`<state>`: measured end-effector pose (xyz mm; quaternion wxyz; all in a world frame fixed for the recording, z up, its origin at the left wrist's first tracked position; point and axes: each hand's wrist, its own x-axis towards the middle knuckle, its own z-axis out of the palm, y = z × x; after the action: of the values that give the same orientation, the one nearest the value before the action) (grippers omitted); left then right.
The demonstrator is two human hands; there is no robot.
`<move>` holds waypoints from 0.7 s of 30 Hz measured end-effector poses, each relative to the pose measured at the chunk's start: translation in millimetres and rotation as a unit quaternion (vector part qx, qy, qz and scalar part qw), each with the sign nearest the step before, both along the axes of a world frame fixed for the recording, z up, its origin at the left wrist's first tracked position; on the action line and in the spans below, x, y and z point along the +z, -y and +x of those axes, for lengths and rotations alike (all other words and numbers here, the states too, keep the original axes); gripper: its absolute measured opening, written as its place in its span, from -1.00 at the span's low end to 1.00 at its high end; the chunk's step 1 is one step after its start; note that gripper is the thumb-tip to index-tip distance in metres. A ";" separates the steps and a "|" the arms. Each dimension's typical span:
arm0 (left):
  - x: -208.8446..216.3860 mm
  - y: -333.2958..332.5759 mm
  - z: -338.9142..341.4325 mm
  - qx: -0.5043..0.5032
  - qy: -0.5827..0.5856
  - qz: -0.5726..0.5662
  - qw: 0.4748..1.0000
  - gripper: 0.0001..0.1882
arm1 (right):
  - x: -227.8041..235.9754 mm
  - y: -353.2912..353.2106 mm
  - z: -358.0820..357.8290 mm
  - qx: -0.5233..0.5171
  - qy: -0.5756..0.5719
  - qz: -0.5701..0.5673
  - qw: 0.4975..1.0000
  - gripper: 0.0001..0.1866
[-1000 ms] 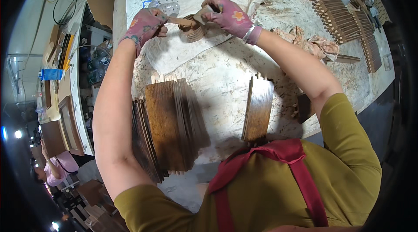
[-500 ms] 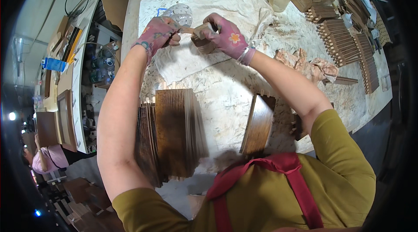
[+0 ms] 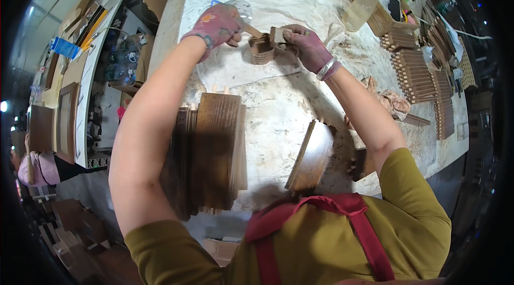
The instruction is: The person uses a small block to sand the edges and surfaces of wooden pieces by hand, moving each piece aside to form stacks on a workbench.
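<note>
My left hand [image 3: 217, 27], in a stained pink flowered glove, is closed around the wooden handle [image 3: 251, 30] of what looks like a brush. Its dark end reaches the mouth of a small brown-stained cup [image 3: 262, 55] on the white cloth. In a matching glove, my right hand [image 3: 308, 47] pinches a small flat brownish piece [image 3: 277, 35] at the cup's right rim; its exact kind is unclear. Nearer to me, a stack of dark-stained wooden boards with pegs [image 3: 217, 140] stands below my left forearm. Another dark board [image 3: 312, 156] leans with others to its right.
A crumpled stained rag [image 3: 395, 104] lies on the right of the table. Beyond it are rows of pegged wooden slats [image 3: 415, 77]. A translucent bottle [image 3: 363, 9] and a cardboard box [image 3: 377, 20] stand at the far right. A person in pink [image 3: 40, 168] is at far left.
My right hand has shifted right, from over the cup to beside its rim, uncovering the cup's mouth. My left hand has moved slightly right with the handle. The whole view has shifted a little.
</note>
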<state>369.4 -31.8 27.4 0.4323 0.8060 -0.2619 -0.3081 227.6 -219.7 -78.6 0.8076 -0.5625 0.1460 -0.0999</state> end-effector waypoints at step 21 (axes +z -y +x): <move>-14.2 -5.5 4.8 -0.077 0.241 0.133 0.958 -0.69 | -10.7 0.0 12.9 -0.003 0.028 -0.132 0.991 -0.66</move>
<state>374.2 -26.3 13.2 0.2205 0.8839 -0.3765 -0.1687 240.5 -219.7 -89.3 0.7297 -0.6610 0.1102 -0.1361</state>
